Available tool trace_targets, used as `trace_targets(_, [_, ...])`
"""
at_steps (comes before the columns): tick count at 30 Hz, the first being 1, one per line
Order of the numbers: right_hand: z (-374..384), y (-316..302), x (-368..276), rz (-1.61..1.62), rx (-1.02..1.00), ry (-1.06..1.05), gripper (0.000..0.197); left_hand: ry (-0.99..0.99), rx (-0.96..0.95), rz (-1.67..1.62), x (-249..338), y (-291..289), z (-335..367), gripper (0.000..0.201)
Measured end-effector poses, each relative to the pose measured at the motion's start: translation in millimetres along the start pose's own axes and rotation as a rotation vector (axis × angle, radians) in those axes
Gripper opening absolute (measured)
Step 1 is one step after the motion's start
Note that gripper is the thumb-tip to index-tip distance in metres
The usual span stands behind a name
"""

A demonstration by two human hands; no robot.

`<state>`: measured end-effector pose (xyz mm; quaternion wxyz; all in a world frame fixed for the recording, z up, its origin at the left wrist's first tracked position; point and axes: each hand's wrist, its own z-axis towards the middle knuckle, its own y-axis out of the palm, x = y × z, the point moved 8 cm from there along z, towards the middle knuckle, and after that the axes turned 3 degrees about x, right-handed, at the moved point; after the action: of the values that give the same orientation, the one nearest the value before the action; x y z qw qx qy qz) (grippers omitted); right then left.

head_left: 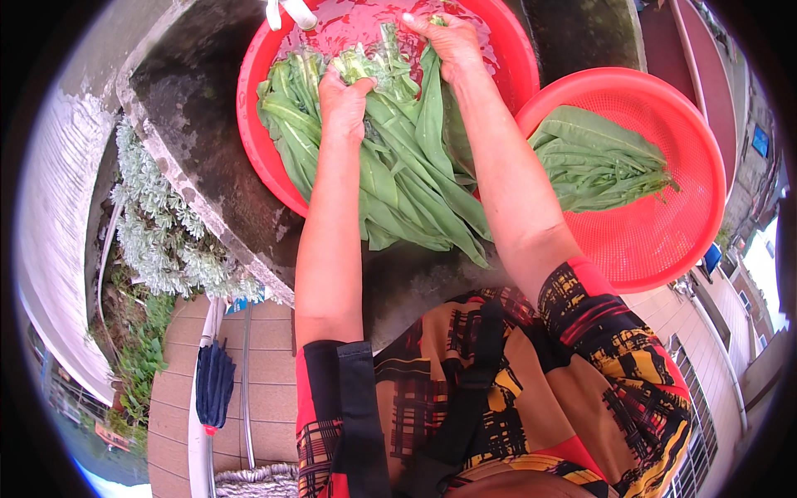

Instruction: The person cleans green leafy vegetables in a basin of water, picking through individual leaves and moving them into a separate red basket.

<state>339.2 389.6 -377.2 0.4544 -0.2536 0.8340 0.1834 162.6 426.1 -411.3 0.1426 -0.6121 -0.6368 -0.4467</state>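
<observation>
A large bunch of long-leaved greens (pixel 398 183) lies in and over the near rim of a red basin (pixel 249 124) of water, leaf tips hanging down toward me. My left hand (pixel 343 104) grips the bunch near its pale cut stem ends, thumb on top. Farther right and higher up, my right hand (pixel 452 43) is closed, thumb stretched left, on the stem end of one of the leafy stalks; its leaf runs down beside the bunch. The fingers under the greens are partly hidden. To the right, a red colander (pixel 656 241) holds another bunch of greens (pixel 598 158).
Both red vessels rest at a dark concrete sink (pixel 178 91). A white tap (pixel 292 13) juts over the basin's far side. At the left are a silvery-leaved plant (pixel 158 216), a folded dark umbrella (pixel 214 386) and a grey mop head (pixel 257 481).
</observation>
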Motion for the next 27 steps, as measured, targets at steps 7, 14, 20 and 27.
trace_targets(7, [-8.8, 22.2, 19.1, -0.174, -0.268, 0.158, 0.020, 0.021, -0.041, -0.111, 17.2, 18.1, -5.5, 0.057])
trace_targets(14, [-14.0, 26.5, 23.1, -0.145, -0.242, 0.151, 0.019, 0.100, -0.005, -0.050, 14.7, 24.3, -3.0, 0.046])
trace_targets(20, [-12.3, 15.6, 23.1, -0.090, -0.178, 0.163, 0.020, 0.021, -0.026, -0.116, 3.5, 21.8, 1.6, 0.044])
trace_targets(27, [-13.3, 32.2, 13.7, -0.134, -0.331, 0.004, 0.017, 0.057, -0.017, -0.106, 6.9, 23.1, 0.6, 0.042])
